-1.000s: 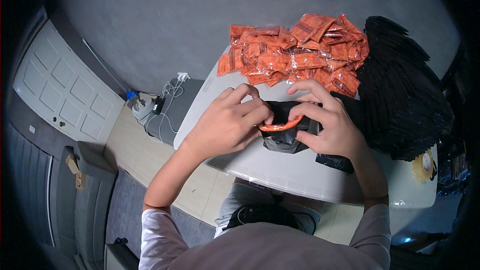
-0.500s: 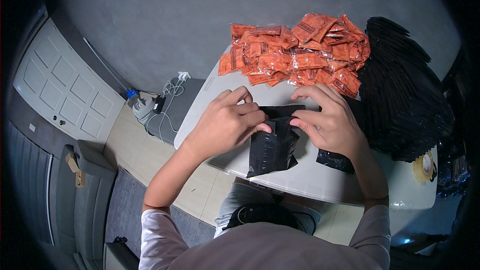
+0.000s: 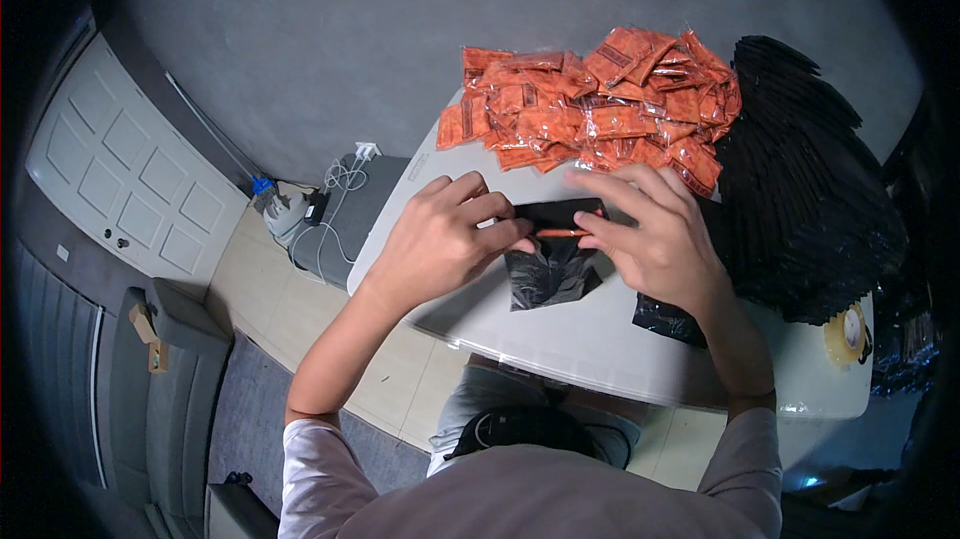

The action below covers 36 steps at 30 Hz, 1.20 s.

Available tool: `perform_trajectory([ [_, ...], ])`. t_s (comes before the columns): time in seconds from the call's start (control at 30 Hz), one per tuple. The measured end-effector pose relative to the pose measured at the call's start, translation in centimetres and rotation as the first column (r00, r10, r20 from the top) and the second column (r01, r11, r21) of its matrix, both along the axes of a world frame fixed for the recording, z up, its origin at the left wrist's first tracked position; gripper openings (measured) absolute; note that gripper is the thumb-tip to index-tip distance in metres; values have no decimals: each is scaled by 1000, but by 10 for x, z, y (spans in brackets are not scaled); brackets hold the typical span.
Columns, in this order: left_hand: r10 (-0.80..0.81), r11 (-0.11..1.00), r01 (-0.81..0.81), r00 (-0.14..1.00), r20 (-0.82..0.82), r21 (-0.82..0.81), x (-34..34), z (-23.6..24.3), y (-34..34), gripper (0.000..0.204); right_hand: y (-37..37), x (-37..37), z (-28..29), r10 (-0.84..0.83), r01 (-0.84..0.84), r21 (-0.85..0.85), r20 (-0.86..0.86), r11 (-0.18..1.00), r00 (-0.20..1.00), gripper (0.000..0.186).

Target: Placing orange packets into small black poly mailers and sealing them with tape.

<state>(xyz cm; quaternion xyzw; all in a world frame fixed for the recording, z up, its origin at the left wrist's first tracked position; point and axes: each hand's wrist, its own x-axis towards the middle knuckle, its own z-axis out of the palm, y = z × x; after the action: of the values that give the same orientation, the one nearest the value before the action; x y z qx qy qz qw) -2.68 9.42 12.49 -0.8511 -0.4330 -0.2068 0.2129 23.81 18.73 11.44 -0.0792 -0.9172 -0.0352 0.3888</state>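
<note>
- Here's the broad white table [image 3: 600, 349], spread before the person
- Along its right, a fanned stack of flat black plastic bags [image 3: 810, 179]
- Beside that, a heap of clear-wrapped orange packets [image 3: 600, 99]
- Left hand [image 3: 455, 224], fingers pinched closed on a small black plastic pouch [image 3: 553, 281], left edge
- Right hand [image 3: 655, 234] pinching its right edge, pouch above the table
- At its mouth, a thin orange strip [image 3: 558, 233]

Left hand [image 3: 450, 224] and right hand [image 3: 660, 234] pinching black plastic bag [image 3: 550, 281], orange edge [image 3: 556, 233] showing; orange packets [image 3: 610, 104] heaped beyond on table [image 3: 500, 324].
</note>
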Motion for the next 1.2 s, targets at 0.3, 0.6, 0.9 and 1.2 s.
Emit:
perform_trajectory([
  [0.3, -112, 992, 105, 988, 110, 69, 5, -2, -2, 25, -16, -4, 7, -1, 1, 11, 14, 1000, 1000, 26],
  [0.6, 54, 988, 10, 913, 405, -153, -24, -10, 4, 16, 4, -29, 8, 113, -88, -388, 41, 917, 993, 13],
  [0.9, 592, 727, -493, 803, 73, -477, -66, -111, 22, 30, 3, -103, -117, -193, 338, -464, 333, 819, 923, 47],
  [1.2, 116, 954, 7, 913, 392, -299, -18, -166, 25, 45, -27, -113, -162, -300, 513, -266, 565, 816, 769, 64],
])
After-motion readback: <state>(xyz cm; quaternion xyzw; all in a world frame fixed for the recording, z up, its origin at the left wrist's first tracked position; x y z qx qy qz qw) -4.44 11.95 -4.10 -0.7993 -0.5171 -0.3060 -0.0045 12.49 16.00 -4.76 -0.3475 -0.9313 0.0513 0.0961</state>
